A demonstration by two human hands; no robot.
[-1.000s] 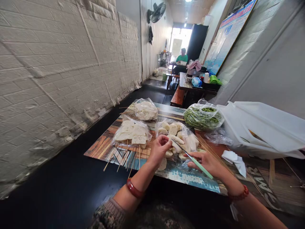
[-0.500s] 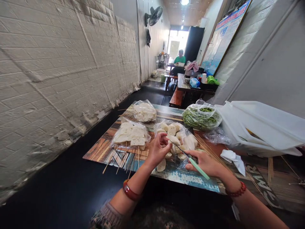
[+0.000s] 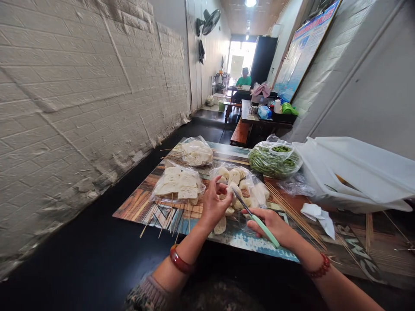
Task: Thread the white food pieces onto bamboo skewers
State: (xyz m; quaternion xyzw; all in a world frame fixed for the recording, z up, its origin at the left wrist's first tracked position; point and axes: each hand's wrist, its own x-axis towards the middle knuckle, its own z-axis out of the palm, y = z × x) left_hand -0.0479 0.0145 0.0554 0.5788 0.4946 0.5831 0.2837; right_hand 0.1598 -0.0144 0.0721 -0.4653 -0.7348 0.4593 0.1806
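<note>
Over the near bag of slices (image 3: 241,183), our left hand (image 3: 212,203) has pinched up one slice; our right hand (image 3: 272,222) grips the knife (image 3: 256,218), drawn slightly nearer.

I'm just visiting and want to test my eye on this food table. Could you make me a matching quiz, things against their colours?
Things:
1. knife handle in the right hand
2. bag of beans
3. bangle on the left wrist
4. sliced buns in the bag behind the skewers

Colours:
A. off-white
B. dark red
C. pale mint green
D. deep green

Pairs: 1-C, 2-D, 3-B, 4-A
</note>
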